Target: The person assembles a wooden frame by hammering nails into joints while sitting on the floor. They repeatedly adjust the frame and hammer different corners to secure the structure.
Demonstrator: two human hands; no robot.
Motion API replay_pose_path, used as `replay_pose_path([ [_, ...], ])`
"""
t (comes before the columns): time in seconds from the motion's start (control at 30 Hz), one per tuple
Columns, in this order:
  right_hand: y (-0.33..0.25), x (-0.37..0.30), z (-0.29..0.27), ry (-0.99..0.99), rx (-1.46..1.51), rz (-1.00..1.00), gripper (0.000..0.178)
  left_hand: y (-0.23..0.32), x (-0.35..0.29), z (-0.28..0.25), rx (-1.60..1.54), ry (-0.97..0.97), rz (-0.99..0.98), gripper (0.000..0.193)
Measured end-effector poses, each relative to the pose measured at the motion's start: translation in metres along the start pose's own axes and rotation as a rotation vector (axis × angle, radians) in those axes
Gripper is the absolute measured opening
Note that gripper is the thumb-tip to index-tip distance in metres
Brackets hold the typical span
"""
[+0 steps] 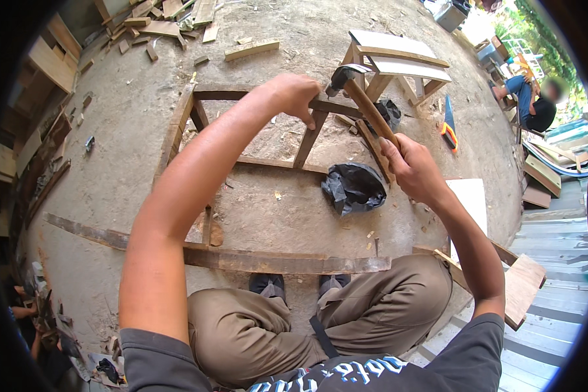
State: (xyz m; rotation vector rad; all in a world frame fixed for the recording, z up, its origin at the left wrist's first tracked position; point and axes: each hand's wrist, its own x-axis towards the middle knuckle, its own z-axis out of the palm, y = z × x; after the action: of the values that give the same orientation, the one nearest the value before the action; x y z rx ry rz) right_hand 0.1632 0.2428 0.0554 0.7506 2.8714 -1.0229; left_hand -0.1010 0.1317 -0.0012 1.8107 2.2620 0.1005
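A claw hammer (370, 112) with a wooden handle is raised in my right hand (413, 168), which is closed around the lower handle. Its dark head hangs just right of my left hand (295, 97). My left hand is closed over the far rail of a brown wooden frame (309, 138), beside a short crosspiece, with the thumb on the near side. What its fingertips touch is hidden. The frame lies on the ground in front of me. A black plastic bag (353, 188) sits at its near right corner. Across the ground before my feet stretches a long wooden strip (261, 261).
A small wooden stool with a white top (398, 62) stands far right, near a handsaw (449, 125) with an orange handle. Wood offcuts (163, 27) are heaped far left. Boards (526, 287) and corrugated metal sheets (555, 261) lie right. Another person (532, 101) sits far right.
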Motion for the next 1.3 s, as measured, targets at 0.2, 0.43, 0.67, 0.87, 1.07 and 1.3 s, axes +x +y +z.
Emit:
replay_pose_path([
  [0.2, -0.001, 0.007, -0.019, 0.033, 0.005, -0.032, 0.038, 0.0, -0.004, 0.0, 0.019, 0.0, -0.157, 0.015],
  [0.43, -0.005, 0.015, -0.02, 0.308, -0.005, -0.29, 0.032, 0.005, -0.001, -0.001, -0.039, 0.026, -0.228, 0.017],
  [0.67, -0.024, 0.007, -0.037, 0.058, -0.07, 0.006, 0.036, 0.005, -0.008, -0.006, -0.025, -0.019, -0.259, 0.019],
  [0.87, -0.011, 0.011, -0.021, -0.112, -0.255, -0.019, 0.034, 0.002, -0.004, -0.002, -0.043, 0.062, -0.23, 0.018],
  [1.07, -0.054, 0.019, -0.049, 0.278, 0.394, -0.112, 0.019, 0.0, -0.01, 0.003, -0.026, 0.054, -0.26, 0.019],
  [1.3, -0.009, 0.011, -0.023, -0.043, -0.147, 0.014, 0.031, 0.003, -0.009, -0.002, 0.0, -0.022, -0.255, 0.019],
])
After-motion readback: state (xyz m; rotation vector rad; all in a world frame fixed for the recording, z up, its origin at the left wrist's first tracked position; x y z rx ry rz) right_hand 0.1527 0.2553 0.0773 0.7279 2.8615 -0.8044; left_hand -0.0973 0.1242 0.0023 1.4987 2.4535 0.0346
